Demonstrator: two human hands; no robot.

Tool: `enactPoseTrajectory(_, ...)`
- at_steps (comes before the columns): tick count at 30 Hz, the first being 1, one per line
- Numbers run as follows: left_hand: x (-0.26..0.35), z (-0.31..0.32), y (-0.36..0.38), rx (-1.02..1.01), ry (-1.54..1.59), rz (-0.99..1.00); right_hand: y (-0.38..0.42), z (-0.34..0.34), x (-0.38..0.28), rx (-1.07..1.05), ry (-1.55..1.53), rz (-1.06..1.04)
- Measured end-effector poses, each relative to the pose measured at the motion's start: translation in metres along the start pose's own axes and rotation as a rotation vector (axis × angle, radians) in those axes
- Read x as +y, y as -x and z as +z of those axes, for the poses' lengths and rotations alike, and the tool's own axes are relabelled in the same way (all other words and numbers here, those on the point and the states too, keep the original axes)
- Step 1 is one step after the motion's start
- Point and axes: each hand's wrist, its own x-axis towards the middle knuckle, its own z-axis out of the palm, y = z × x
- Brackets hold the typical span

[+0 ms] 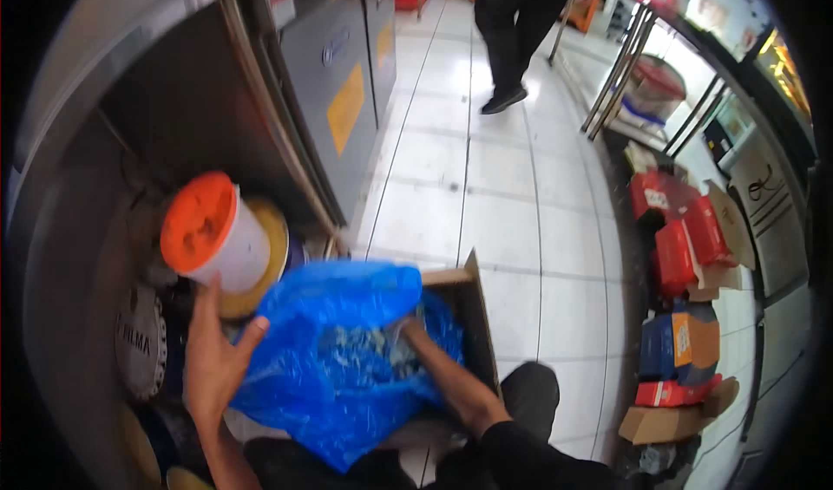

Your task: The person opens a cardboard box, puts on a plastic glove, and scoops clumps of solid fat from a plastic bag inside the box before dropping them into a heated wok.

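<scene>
A large blue plastic bag (295, 403) lines a cardboard box (482, 316) in front of me, its mouth gathered open. Inside it lies a loose heap of pale greenish-grey bits (356, 351). My right hand (413, 330) reaches into the bag over this heap; its fingers are hidden and I cannot tell what they hold. At the bag's left side is my left hand (217, 351), thumb and fingers apart, empty. Its fingertips come right at the base of a white bucket (245, 251) with an orange lid (200, 221), tilted in this view.
Under the counter on the left stand a yellow-topped tub (276, 230) and a labelled container (139, 343). Grey cabinets (325, 82) line the aisle. A person in dark trousers (512, 30) is on the white tiled floor (503, 178) ahead. Red packages (677, 256) and boxes (672, 347) lie along the right.
</scene>
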Motion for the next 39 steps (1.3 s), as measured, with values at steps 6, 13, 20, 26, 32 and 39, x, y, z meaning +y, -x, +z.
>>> enactPoseTrajectory(6, -0.005, 0.022, 0.001, -0.369, 0.085, -0.208, -0.019, -0.016, 0.002, -0.258, 0.037, -0.080)
enactPoseTrajectory(13, 0.024, 0.018, 0.004, -0.221, 0.073, -0.097, -0.019, -0.021, -0.005, -0.333, 0.034, -0.107)
enactPoseTrajectory(20, -0.008, 0.056, -0.004, -0.117, -0.144, 0.028, -0.019, -0.031, -0.010, -0.373, 0.030, -0.116)
enactPoseTrajectory(26, -0.025, 0.046, -0.005, -0.167, 0.068, -0.060, -0.016, -0.033, -0.010, -0.387, 0.017, -0.124)
enactPoseTrajectory(32, -0.083, 0.018, -0.009, 0.121, 0.487, -0.463, 0.002, -0.024, 0.015, -0.418, -0.096, -0.121)
enactPoseTrajectory(39, -0.063, 0.006, -0.006, 0.181, 0.763, -0.685, 0.028, -0.049, 0.026, -0.289, -0.181, 0.098)
